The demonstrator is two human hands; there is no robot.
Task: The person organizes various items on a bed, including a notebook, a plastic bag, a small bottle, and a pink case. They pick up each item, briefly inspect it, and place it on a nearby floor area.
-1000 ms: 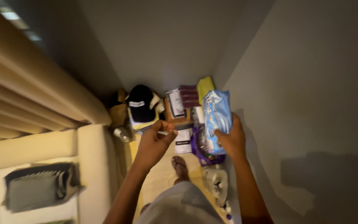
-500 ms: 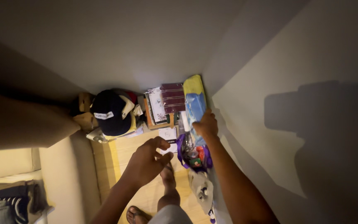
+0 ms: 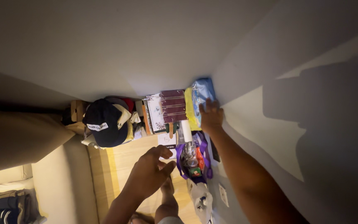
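While the left hand (image 3: 148, 174) hovers open-gripped, the right hand (image 3: 211, 117) presses flat on the blue packet (image 3: 202, 92).

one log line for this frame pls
right hand: pressing blue pack upright beside books | left hand: free, over floor | cap left of books

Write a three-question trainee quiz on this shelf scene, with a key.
1. True or false: the right hand presses on the light blue packet standing by the wall.
2. Which thing sits at the left end of the shelf row? A) dark cap B) purple bag C) yellow item
3. Fill in: the left hand hovers with its fingers ___ and holds nothing.

Key: 1 true; 2 A; 3 open.
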